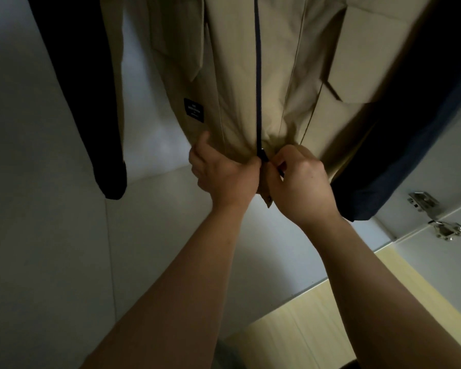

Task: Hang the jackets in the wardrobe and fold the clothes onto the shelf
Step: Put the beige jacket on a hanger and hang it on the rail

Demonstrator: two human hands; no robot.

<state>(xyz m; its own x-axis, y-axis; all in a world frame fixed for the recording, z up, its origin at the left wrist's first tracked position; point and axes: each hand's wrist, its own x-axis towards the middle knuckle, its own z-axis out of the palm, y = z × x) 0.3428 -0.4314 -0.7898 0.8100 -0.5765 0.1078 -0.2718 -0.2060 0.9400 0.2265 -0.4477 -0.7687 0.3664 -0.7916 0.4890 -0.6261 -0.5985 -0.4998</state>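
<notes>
A beige jacket (277,62) hangs inside the white wardrobe, with a dark zipper line (258,75) running down its front and a small dark label (194,110) on its left side. My left hand (224,169) grips the jacket's bottom hem just left of the zipper. My right hand (298,179) pinches the zipper end at the hem, right beside the left hand. A black garment's sleeve (91,102) hangs to the left. A navy jacket (410,142) hangs to the right, touching the beige one.
The white wardrobe floor (171,222) and back wall (24,129) lie behind and below the clothes. A metal door hinge (434,217) sits on the right side panel. Light wooden flooring (357,315) shows at the lower right.
</notes>
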